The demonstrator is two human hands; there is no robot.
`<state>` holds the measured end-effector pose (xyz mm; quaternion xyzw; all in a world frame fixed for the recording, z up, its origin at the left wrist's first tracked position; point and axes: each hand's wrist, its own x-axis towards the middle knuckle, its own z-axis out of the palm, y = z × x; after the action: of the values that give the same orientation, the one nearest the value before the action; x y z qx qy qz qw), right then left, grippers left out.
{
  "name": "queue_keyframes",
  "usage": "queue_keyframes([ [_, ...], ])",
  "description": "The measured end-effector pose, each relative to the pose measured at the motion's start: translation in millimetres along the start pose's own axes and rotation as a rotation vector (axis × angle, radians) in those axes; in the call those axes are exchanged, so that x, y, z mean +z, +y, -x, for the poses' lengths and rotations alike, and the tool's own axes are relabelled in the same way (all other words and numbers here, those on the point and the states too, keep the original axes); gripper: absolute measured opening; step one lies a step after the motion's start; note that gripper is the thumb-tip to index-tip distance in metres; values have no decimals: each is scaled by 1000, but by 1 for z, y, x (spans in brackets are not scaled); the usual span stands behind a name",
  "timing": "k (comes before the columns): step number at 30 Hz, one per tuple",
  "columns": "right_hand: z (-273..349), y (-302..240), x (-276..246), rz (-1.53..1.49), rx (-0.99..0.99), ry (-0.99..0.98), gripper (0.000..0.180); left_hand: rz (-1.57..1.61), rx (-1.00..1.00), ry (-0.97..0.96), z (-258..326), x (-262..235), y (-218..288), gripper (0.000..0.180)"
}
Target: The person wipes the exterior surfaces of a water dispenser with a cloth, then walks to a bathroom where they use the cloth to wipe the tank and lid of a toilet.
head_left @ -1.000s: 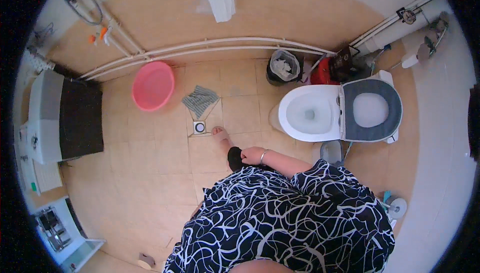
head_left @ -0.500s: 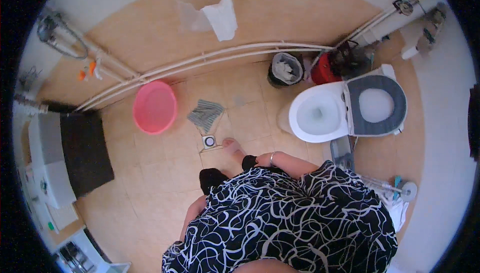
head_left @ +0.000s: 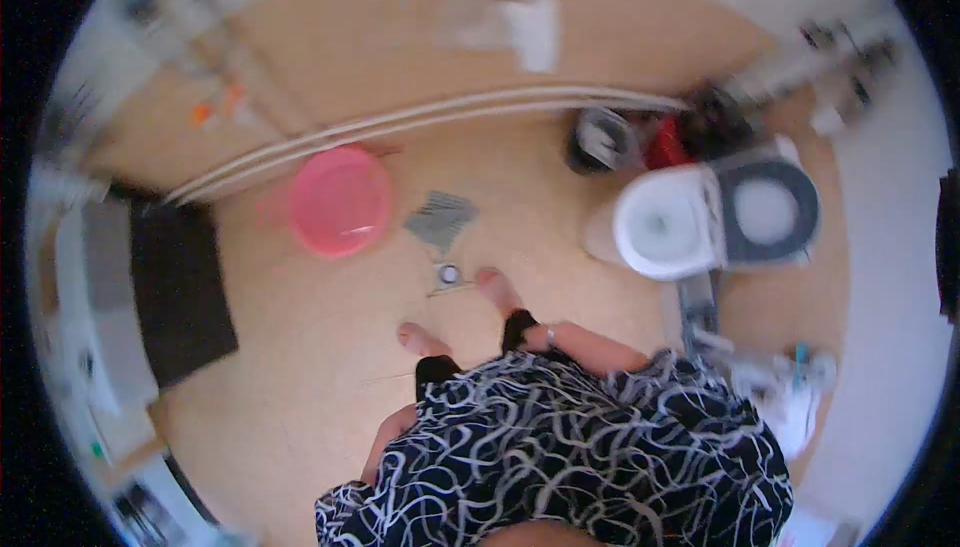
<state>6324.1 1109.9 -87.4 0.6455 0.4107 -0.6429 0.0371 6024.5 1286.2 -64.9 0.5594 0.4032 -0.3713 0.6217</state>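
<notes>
Standing on a smooth tan floor point(head_left: 300, 427), the person has both arms reaching down beside a loose black dress with white swirly lines point(head_left: 580, 447). The right hand point(head_left: 536, 336), with a thin silver bracelet point(head_left: 551, 336) at its wrist, is at the soft black right trouser leg point(head_left: 518, 329). The picture is smeary, so I can't tell if those fingers pinch the cloth or just rest on it. The left hand point(head_left: 405, 418) is near the soft black left trouser leg point(head_left: 437, 372), but the dress hides part of it, so I can't tell what its fingers do.

To handle the cloth well, I think both hands should work evenly, with a soft, sure hold and no hard tugs. Thin cloth probably bunches up fast, so small moves seem best. The right foot point(head_left: 500, 292) and left foot point(head_left: 422, 337) should be flat and a bit apart. A small square floor drain point(head_left: 449, 275) is just beside the right toes, and a grey striped cloth point(head_left: 440, 219) lies past it; stepping on that could make a foot slide. The round pink plastic basin point(head_left: 342, 202) is well apart, to the left.
</notes>
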Motion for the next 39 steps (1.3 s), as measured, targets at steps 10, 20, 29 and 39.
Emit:
queue_keyframes([
  [10,-108,-98,-7,421,93,-168,56,-61,102,181,-15,-27,-165,19],
  [20,-192,-241,-34,683,-170,-39,37,405,270,371,-28,-35,-250,18],
  [29,-275,-332,-96,481,-318,-244,36,538,194,421,-3,-132,-263,16],
  [39,-310,-448,-154,813,-328,-277,39,891,234,803,78,-377,-242,11],
])
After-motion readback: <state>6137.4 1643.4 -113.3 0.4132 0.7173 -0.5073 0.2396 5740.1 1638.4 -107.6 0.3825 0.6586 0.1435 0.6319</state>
